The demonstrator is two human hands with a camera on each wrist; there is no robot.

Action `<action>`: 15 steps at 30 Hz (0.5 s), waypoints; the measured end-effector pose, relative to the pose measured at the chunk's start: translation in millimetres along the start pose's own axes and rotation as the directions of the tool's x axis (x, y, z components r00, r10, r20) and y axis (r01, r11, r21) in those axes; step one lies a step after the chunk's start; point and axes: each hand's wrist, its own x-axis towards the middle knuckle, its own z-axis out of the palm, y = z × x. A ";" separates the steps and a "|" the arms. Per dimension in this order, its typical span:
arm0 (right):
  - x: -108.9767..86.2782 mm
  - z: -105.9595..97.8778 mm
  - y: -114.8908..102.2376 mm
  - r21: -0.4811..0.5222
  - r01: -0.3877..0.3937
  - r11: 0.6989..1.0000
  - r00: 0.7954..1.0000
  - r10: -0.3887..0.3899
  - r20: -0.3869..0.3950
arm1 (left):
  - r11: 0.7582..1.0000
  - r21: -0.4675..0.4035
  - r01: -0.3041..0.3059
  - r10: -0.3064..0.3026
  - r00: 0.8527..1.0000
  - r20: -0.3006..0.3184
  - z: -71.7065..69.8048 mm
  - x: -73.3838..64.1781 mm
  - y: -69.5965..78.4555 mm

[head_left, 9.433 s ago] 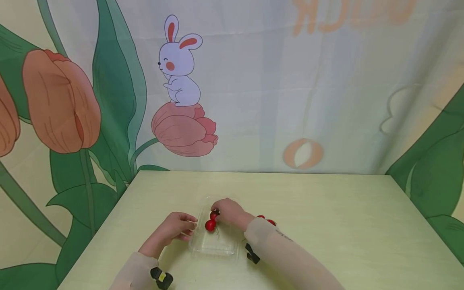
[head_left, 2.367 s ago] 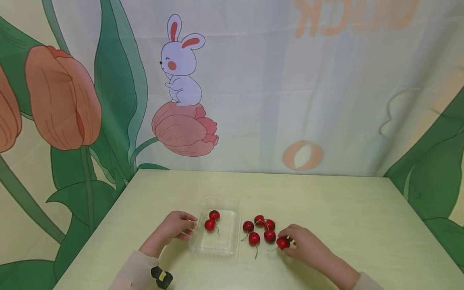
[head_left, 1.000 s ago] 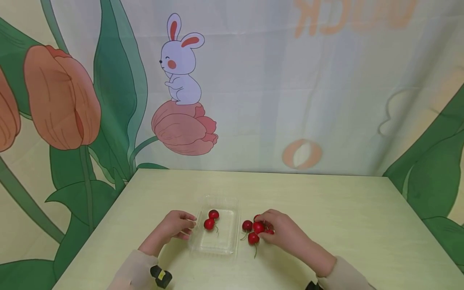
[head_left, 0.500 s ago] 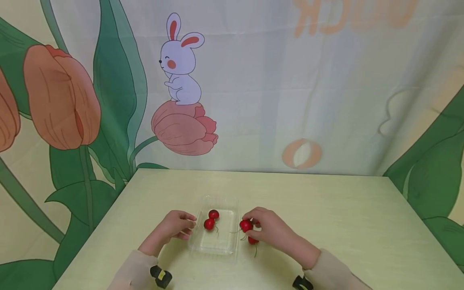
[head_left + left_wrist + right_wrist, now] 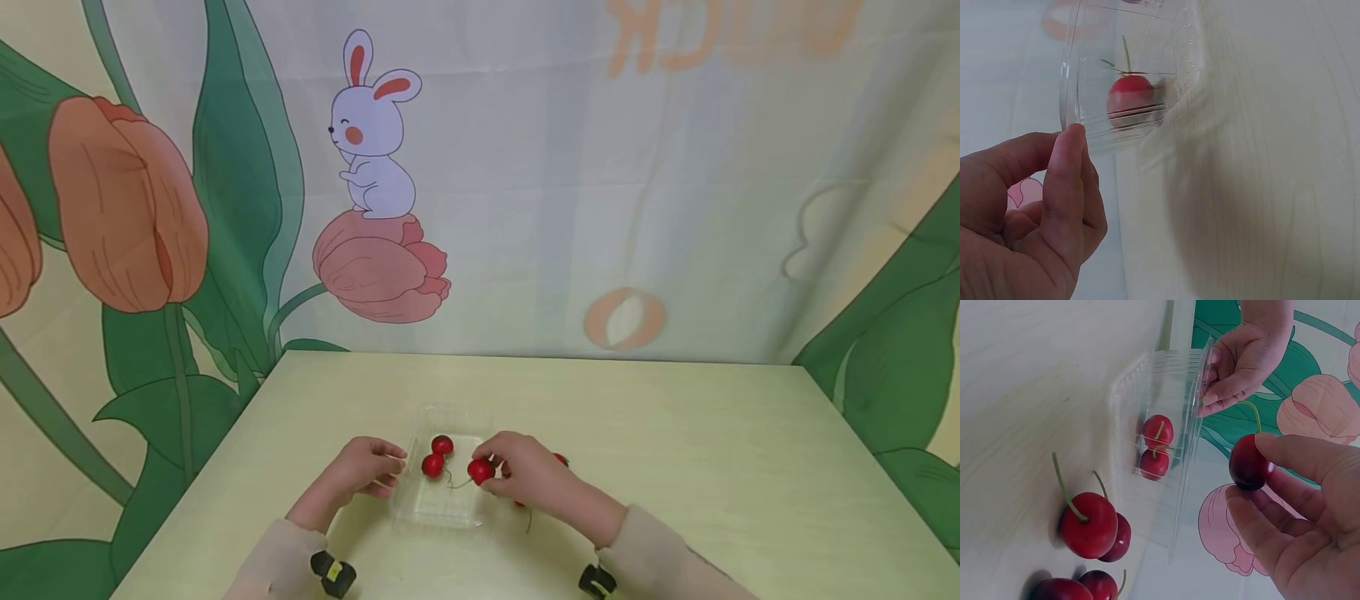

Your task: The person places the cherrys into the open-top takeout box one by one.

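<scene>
My right hand (image 5: 521, 471) pinches a red cherry (image 5: 481, 472) by its sides, its green stem trailing left. In the head view the cherry overlaps the right side of a clear plastic container (image 5: 442, 520). Two cherries (image 5: 1159, 432) lie together inside, stems attached. At the container's left rim, my left hand (image 5: 367, 467) holds the edge between thumb and fingers; the left wrist view shows the fingertips (image 5: 1074, 134) at the rim. Several loose cherries (image 5: 1089, 525) lie on the table right of the container, mostly hidden behind my right hand in the head view.
The pale wooden table (image 5: 675, 442) spreads out around the container. Behind it hangs a printed cloth (image 5: 517, 167) with tulips and a rabbit. Black devices are strapped at both wrists, the left strap (image 5: 333, 574) and the right strap (image 5: 597, 581).
My right hand has picked a cherry from the right of the group and carried it left, over the loose cherries to the container's right side. My left hand has stayed at the rim.
</scene>
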 end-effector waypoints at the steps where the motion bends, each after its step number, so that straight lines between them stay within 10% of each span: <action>1: 1.3 0.7 -0.6 -0.003 0.004 1.000 1.000 -0.004 0.003 | 1.000 0.001 0.000 0.000 1.000 0.000 0.1 0.1 -0.1; 15: 19.6 13.2 -4.8 0.014 -0.004 1.000 0.997 0.003 0.080 | 1.000 0.000 -0.016 0.016 1.000 0.005 0.0 -0.2 -1.2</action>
